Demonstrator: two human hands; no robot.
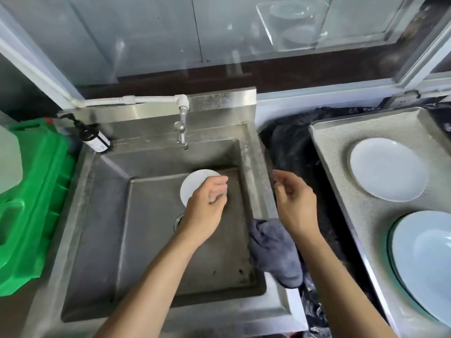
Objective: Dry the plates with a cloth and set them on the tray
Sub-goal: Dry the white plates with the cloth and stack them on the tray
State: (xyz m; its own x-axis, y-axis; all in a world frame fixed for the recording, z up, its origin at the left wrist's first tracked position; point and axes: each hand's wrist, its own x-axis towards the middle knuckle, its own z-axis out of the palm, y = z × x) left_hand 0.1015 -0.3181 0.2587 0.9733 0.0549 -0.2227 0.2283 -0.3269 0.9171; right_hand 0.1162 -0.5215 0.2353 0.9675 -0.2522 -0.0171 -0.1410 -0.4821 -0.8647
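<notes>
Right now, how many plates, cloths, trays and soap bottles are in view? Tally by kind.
Plates: 3, small plate in the sink, held by the left hand; two on the tray
Cloths: 1
Trays: 1
Soap bottles: 1
Total: 6

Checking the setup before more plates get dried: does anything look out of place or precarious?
The grey cloth is draped over the sink's right rim, hanging partly toward the basin, untouched by either hand. The left hand grips a small plate in the sink. Nothing looks spilled or broken.
</notes>
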